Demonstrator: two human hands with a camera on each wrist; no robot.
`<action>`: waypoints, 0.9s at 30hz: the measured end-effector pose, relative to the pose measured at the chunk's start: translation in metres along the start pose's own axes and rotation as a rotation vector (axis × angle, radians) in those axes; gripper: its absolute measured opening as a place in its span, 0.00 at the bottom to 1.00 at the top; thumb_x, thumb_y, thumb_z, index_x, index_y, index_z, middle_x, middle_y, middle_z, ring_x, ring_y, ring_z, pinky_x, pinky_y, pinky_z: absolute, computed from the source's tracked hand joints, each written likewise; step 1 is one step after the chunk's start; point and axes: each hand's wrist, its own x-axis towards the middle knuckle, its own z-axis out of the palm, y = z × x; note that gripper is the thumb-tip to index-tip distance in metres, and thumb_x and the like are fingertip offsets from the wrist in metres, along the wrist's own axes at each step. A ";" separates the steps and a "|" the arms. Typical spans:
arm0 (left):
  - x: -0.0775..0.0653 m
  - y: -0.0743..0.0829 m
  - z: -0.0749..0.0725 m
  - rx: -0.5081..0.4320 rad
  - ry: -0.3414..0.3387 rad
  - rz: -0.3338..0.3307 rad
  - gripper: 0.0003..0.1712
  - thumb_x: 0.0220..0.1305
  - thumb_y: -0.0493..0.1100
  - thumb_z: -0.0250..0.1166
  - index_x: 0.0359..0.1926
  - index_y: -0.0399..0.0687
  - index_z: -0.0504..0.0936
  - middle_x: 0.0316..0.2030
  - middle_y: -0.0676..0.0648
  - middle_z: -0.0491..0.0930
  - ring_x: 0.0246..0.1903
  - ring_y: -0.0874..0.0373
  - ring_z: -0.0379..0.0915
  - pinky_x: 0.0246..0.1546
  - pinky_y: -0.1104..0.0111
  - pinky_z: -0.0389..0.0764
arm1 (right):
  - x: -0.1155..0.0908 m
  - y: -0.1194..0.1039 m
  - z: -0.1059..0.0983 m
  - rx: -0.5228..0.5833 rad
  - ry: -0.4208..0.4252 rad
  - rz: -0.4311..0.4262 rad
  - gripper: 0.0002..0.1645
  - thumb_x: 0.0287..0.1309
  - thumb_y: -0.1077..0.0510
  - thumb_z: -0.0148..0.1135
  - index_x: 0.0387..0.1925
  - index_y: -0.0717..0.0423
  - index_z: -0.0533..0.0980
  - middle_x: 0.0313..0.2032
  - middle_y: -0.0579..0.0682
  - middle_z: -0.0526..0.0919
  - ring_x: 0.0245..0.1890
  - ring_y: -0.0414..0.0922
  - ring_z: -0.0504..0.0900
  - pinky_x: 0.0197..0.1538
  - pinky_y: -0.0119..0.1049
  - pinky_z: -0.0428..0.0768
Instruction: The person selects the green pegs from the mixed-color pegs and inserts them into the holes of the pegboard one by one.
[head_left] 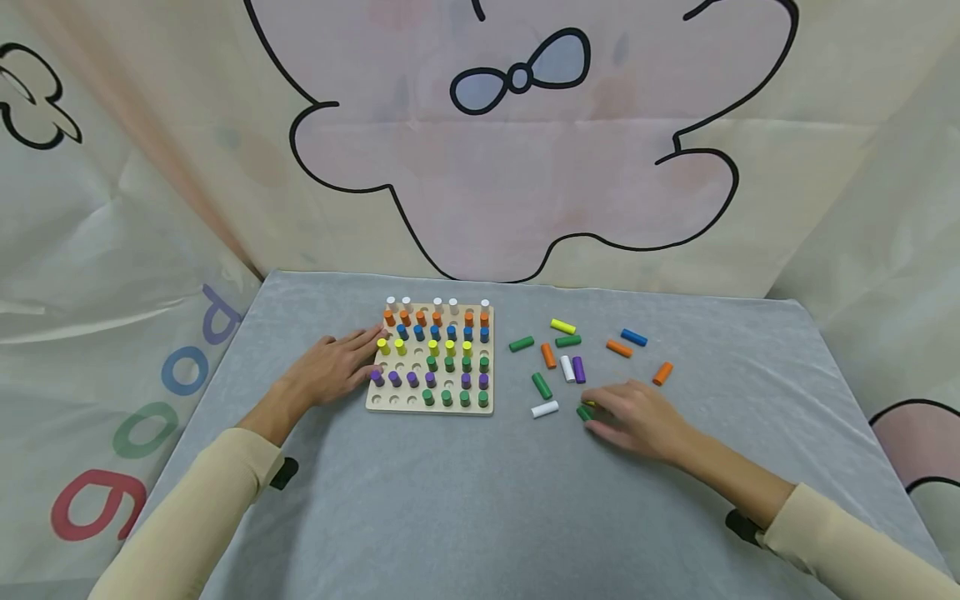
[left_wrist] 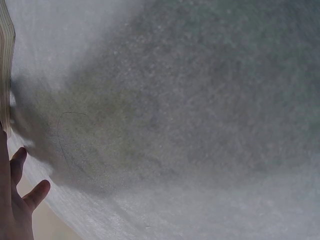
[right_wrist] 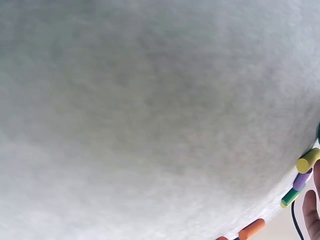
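Observation:
My left hand (head_left: 335, 367) rests at the left edge of a pale wooden pegboard (head_left: 397, 403), its fingers extended and touching the board's side. Rows of white, orange, blue, yellow, green and purple pegs stand upright in the board. Over on the right, my right hand (head_left: 637, 417) reaches low over the cloth, thumb and fingers spread around a green peg (head_left: 584, 412). Beside it a yellow peg (right_wrist: 307, 161) lies right at the fingertips in the right wrist view, partly hidden under the fingers in the head view.
Loose pegs lie scattered between the board and the right hand, among them a white peg (head_left: 545, 409), a purple peg (head_left: 579, 370) and a blue peg (head_left: 633, 337). An orange peg (head_left: 662, 373) lies just beyond the right hand. Grey cloth (head_left: 450, 500) covers the table.

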 end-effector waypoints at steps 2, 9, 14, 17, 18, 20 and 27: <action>0.000 0.000 -0.001 -0.002 0.002 0.002 0.40 0.76 0.58 0.50 0.78 0.44 0.50 0.77 0.42 0.49 0.73 0.39 0.52 0.63 0.38 0.63 | -0.003 0.001 0.001 0.000 -0.002 0.009 0.23 0.42 0.58 0.80 0.43 0.58 0.83 0.31 0.44 0.86 0.28 0.37 0.79 0.32 0.37 0.77; 0.000 0.001 -0.001 0.001 -0.001 0.004 0.40 0.76 0.59 0.49 0.78 0.44 0.51 0.77 0.42 0.49 0.73 0.39 0.52 0.63 0.38 0.62 | -0.008 0.002 0.005 -0.026 -0.043 0.021 0.26 0.43 0.52 0.80 0.45 0.58 0.82 0.28 0.41 0.84 0.25 0.33 0.73 0.31 0.32 0.75; 0.000 0.001 -0.001 0.006 0.009 0.007 0.40 0.76 0.59 0.49 0.78 0.44 0.51 0.77 0.42 0.49 0.73 0.39 0.52 0.62 0.38 0.63 | -0.011 0.004 0.006 -0.039 -0.087 0.044 0.25 0.45 0.53 0.79 0.46 0.57 0.82 0.28 0.41 0.83 0.26 0.32 0.72 0.32 0.34 0.77; 0.000 0.001 -0.002 0.000 0.016 0.008 0.40 0.76 0.59 0.49 0.78 0.44 0.52 0.77 0.42 0.49 0.73 0.39 0.52 0.62 0.38 0.63 | -0.012 0.005 0.007 -0.040 -0.099 0.054 0.25 0.46 0.53 0.79 0.46 0.57 0.82 0.29 0.41 0.83 0.26 0.32 0.72 0.33 0.34 0.78; 0.000 0.000 -0.002 -0.001 0.018 0.011 0.40 0.76 0.59 0.49 0.78 0.44 0.52 0.77 0.42 0.49 0.73 0.39 0.52 0.62 0.38 0.63 | -0.013 0.006 0.008 -0.038 -0.102 0.058 0.25 0.46 0.53 0.79 0.46 0.57 0.82 0.29 0.41 0.83 0.26 0.33 0.72 0.33 0.35 0.78; 0.000 0.000 -0.002 -0.004 0.017 0.013 0.40 0.76 0.58 0.49 0.78 0.44 0.52 0.77 0.42 0.49 0.73 0.39 0.52 0.62 0.38 0.63 | -0.014 0.006 0.008 -0.039 -0.108 0.068 0.25 0.46 0.53 0.79 0.47 0.57 0.82 0.30 0.42 0.85 0.26 0.33 0.74 0.34 0.36 0.79; 0.000 -0.001 0.000 -0.002 0.013 0.016 0.39 0.76 0.58 0.49 0.78 0.43 0.51 0.77 0.41 0.49 0.73 0.39 0.52 0.62 0.38 0.63 | -0.016 0.006 0.008 -0.019 -0.117 0.115 0.27 0.48 0.53 0.78 0.51 0.57 0.81 0.33 0.44 0.86 0.29 0.35 0.77 0.35 0.37 0.81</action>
